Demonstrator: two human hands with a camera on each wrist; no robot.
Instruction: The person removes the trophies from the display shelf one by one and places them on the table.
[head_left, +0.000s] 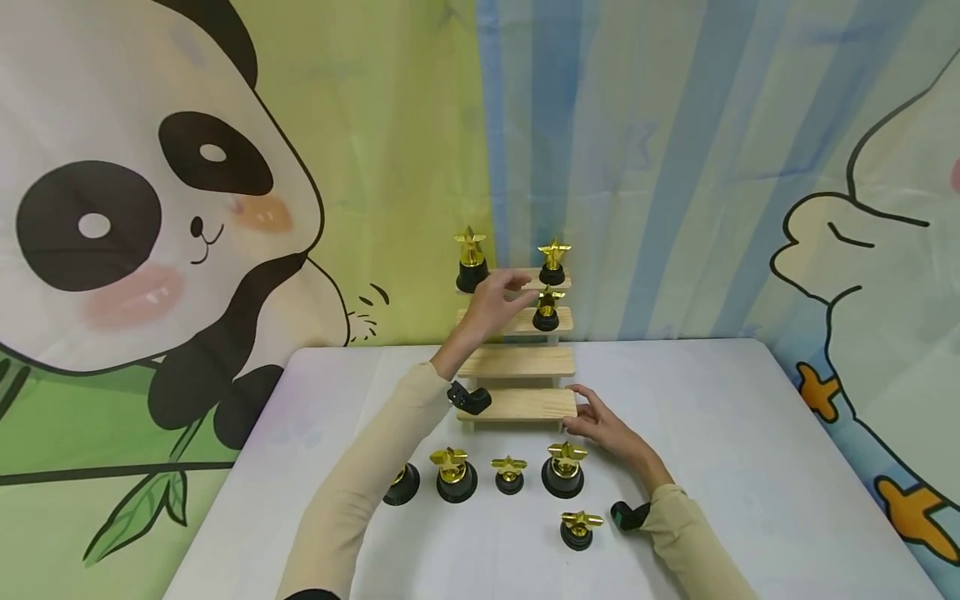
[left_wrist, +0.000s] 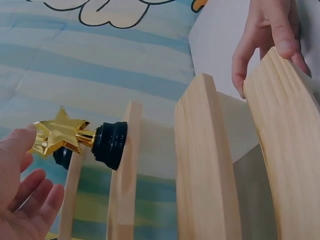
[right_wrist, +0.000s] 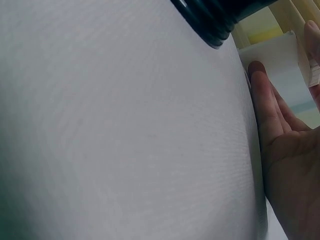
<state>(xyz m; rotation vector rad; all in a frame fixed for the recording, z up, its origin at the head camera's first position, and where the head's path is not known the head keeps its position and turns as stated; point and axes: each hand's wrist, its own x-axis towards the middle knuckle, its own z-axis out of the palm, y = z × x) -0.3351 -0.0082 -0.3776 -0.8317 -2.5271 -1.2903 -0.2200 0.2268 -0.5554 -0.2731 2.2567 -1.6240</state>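
A wooden tiered display stand (head_left: 517,362) stands on the white table, its steps rising toward the back. On the step just below the top sits a small gold star trophy (head_left: 547,310) with a black base, upright. My left hand (head_left: 495,308) is beside this trophy, fingers loosely extended. In the left wrist view the thumb of the left hand (left_wrist: 25,185) overlaps the edge of the gold star (left_wrist: 62,131), while the other fingers hang free below. My right hand (head_left: 603,425) grips the right end of the lowest step (left_wrist: 285,125), thumb and fingers on opposite sides of the board.
The top step bears a larger trophy (head_left: 472,265) at left and a smaller one (head_left: 552,265) at right. In front of the stand, several trophies stand in a row, including one (head_left: 453,477) left of middle; another trophy (head_left: 578,531) is nearer. A printed cloth (head_left: 405,167) hangs behind.
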